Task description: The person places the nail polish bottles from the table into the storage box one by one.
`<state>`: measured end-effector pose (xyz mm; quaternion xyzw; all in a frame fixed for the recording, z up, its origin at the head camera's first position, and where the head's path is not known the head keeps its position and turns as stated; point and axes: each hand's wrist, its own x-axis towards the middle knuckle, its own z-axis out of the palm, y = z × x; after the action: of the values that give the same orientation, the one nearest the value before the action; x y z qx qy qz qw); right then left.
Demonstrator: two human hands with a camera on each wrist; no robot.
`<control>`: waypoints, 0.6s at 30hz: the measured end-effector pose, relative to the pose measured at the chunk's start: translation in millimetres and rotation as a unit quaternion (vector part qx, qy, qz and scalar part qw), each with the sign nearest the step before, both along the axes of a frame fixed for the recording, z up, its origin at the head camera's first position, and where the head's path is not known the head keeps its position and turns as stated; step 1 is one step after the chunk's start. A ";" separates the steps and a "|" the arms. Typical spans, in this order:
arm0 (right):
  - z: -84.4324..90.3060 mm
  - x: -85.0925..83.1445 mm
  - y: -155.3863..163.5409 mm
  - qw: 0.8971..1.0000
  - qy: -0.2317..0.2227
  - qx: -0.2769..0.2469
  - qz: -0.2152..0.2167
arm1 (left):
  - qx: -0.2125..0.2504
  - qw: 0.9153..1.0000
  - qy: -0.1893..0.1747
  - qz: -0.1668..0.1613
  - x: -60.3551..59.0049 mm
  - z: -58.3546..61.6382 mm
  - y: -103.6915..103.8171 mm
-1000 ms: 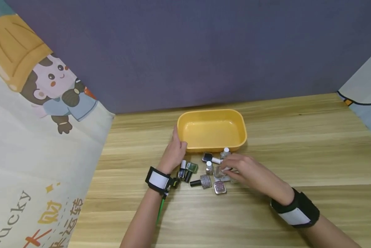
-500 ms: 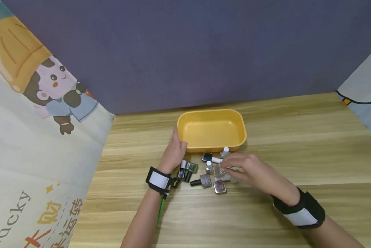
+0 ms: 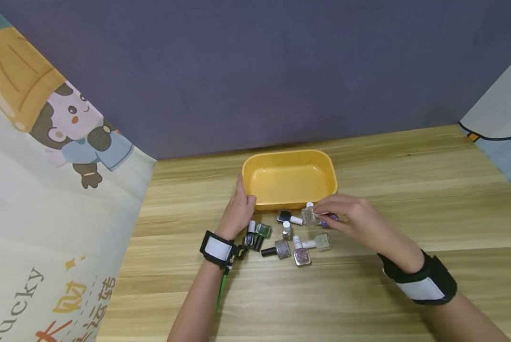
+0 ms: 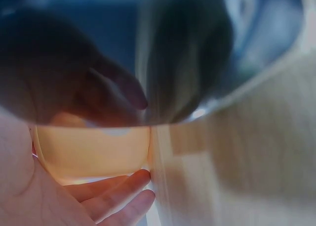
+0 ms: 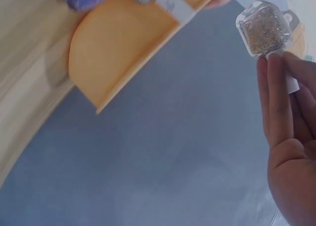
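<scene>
My right hand (image 3: 358,218) pinches the white cap of a square clear nail polish bottle with gold glitter (image 5: 265,29). The bottle is off the table, near the front of a yellow plastic bin (image 3: 289,183). My left hand (image 3: 237,212) holds the bin's front left corner, thumb at the front and fingers along the left side. Below the bin lie a dark polish bottle (image 3: 284,216), a green one (image 3: 263,231), a silver glitter one (image 3: 283,249), a pink glitter one (image 3: 301,257) and a pale one (image 3: 323,242). A purple bottle (image 3: 329,220) is partly hidden by the right hand.
A small white-capped bottle (image 3: 287,230) stands among the others. Another dark bottle (image 3: 250,239) lies by my left wrist. The wooden table (image 3: 388,190) meets a dark blue-grey panel (image 3: 281,71) behind the bin. A printed cloth (image 3: 67,228) borders the left.
My right hand has lifted the clear glitter bottle from the cluster and carried it up towards the bin, uncovering the pale and purple bottles. My left hand stays at the bin.
</scene>
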<state>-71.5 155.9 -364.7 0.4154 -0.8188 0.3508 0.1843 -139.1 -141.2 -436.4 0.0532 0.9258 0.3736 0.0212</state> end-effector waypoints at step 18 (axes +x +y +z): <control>20.9 -12.7 25.6 0.993 0.024 0.037 -0.113 | -0.003 1.000 0.008 0.006 2.1 2.7 2.5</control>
<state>-84.3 181.5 -343.8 0.3351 -0.8682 0.2872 0.2269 -137.0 -138.6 -433.7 0.0508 0.9272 0.3709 0.0113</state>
